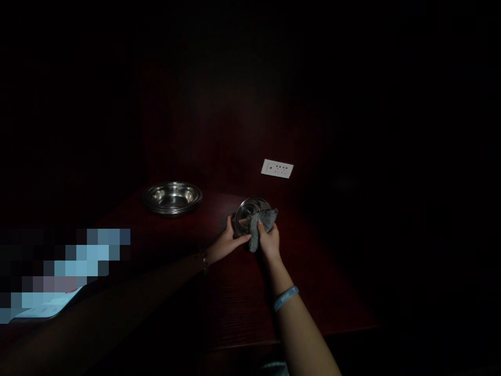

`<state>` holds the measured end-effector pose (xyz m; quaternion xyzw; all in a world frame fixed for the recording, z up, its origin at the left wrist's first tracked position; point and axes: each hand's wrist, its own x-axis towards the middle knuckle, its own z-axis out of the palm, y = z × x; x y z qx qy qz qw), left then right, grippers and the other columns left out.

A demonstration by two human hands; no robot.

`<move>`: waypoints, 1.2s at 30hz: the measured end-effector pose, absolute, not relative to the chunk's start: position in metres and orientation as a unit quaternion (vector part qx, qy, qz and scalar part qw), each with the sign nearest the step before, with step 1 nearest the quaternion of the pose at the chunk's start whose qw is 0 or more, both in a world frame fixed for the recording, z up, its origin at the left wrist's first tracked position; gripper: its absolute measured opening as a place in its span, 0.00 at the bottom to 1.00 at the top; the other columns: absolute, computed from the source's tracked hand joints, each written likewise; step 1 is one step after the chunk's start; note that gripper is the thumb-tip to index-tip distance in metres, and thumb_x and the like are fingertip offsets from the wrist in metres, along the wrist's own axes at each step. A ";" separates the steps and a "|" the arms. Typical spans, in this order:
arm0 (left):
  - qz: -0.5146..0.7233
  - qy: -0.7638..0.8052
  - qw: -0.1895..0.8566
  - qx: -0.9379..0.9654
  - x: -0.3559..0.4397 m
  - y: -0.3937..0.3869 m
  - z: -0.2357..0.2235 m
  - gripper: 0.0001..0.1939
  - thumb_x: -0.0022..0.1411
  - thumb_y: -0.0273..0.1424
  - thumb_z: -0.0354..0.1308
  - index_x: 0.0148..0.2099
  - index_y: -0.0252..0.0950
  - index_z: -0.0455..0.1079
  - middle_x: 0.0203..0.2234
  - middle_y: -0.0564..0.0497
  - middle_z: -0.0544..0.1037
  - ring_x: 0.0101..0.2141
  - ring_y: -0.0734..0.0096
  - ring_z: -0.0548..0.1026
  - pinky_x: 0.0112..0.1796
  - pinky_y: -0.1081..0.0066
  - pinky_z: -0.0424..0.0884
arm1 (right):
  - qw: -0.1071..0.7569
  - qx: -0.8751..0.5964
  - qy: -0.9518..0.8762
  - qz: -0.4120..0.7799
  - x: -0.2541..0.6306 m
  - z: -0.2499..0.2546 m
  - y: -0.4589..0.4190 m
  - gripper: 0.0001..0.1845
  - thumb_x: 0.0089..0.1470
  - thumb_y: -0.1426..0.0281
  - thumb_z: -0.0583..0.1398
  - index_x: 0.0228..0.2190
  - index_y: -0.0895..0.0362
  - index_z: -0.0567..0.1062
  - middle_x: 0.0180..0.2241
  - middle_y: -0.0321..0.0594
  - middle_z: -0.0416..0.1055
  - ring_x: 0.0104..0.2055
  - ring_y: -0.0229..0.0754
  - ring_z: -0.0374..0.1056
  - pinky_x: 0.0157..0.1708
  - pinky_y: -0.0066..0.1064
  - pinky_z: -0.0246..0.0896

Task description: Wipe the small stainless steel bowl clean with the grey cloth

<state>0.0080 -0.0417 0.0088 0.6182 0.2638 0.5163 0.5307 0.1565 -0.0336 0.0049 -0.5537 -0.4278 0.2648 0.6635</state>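
Observation:
A shiny round metal bowl [243, 213] is tilted up above the dark red table. My left hand [227, 242] grips its left rim, thumb across the front and fingers behind. In my right hand [271, 241] is a grey cloth [263, 220], pressed against the right side of the bowl, the thumb on top of the cloth. The cloth covers part of the bowl's inside. Farther back on the left, a stack of metal bowls [173, 197] rests on the table; I cannot tell how many are in it.
The dark red table [242, 303] has its front edge near the bottom. A white socket plate [277, 168] sits on the wall behind. At the lower left, a bright screen [49, 307] shows, mostly pixelated. Deep shadow hides the surroundings.

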 end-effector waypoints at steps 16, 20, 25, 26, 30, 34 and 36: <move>0.549 0.244 0.529 0.600 0.013 -0.034 0.001 0.31 0.52 0.26 0.55 0.60 0.35 0.60 0.60 0.45 0.66 0.62 0.63 0.60 0.64 0.63 0.49 | 0.667 -0.556 -0.424 0.258 0.156 0.011 -0.036 0.19 0.44 0.61 0.63 0.38 0.57 0.72 0.39 0.44 0.77 0.40 0.45 0.73 0.45 0.36 0.66; 0.567 0.277 0.539 0.558 0.011 -0.033 0.007 0.26 0.51 0.25 0.54 0.55 0.32 0.65 0.55 0.44 0.72 0.56 0.61 0.68 0.60 0.62 0.58 | 0.656 -0.572 -0.450 0.202 0.153 0.020 -0.044 0.16 0.46 0.62 0.61 0.37 0.56 0.72 0.36 0.42 0.77 0.37 0.44 0.72 0.43 0.34 0.65; 0.554 0.366 0.553 0.504 0.003 -0.027 0.012 0.16 0.56 0.32 0.53 0.45 0.31 0.71 0.40 0.44 0.81 0.45 0.57 0.76 0.51 0.59 0.68 | 0.631 -0.573 -0.492 0.175 0.149 0.026 -0.049 0.13 0.48 0.62 0.59 0.36 0.56 0.73 0.32 0.39 0.76 0.34 0.43 0.71 0.39 0.32 0.64; 0.553 0.371 0.554 0.500 0.003 -0.027 0.012 0.16 0.57 0.34 0.54 0.45 0.31 0.71 0.40 0.44 0.81 0.45 0.57 0.77 0.51 0.60 0.69 | 0.634 -0.568 -0.491 0.185 0.150 0.025 -0.049 0.14 0.47 0.62 0.59 0.35 0.56 0.73 0.32 0.39 0.76 0.34 0.43 0.71 0.38 0.32 0.64; 0.548 0.343 0.560 0.519 0.004 -0.030 0.013 0.19 0.59 0.37 0.54 0.50 0.33 0.69 0.46 0.44 0.79 0.50 0.59 0.74 0.55 0.61 0.65 | 0.652 -0.555 -0.463 0.231 0.153 0.020 -0.043 0.14 0.45 0.62 0.61 0.34 0.57 0.74 0.33 0.41 0.77 0.36 0.43 0.71 0.40 0.32 0.65; 0.541 0.290 0.521 0.593 0.006 -0.040 0.016 0.30 0.54 0.34 0.62 0.58 0.35 0.59 0.57 0.43 0.70 0.58 0.60 0.66 0.62 0.61 0.56 | 0.670 -0.537 -0.433 0.274 0.155 0.014 -0.040 0.16 0.44 0.62 0.63 0.35 0.58 0.75 0.34 0.42 0.77 0.36 0.44 0.72 0.40 0.32 0.66; 0.526 0.285 0.516 0.613 0.006 -0.043 0.016 0.36 0.51 0.32 0.64 0.60 0.35 0.55 0.58 0.41 0.68 0.59 0.60 0.64 0.63 0.60 0.53 | 0.682 -0.527 -0.418 0.288 0.155 0.011 -0.039 0.18 0.44 0.61 0.63 0.35 0.59 0.74 0.34 0.43 0.78 0.36 0.44 0.73 0.39 0.33 0.67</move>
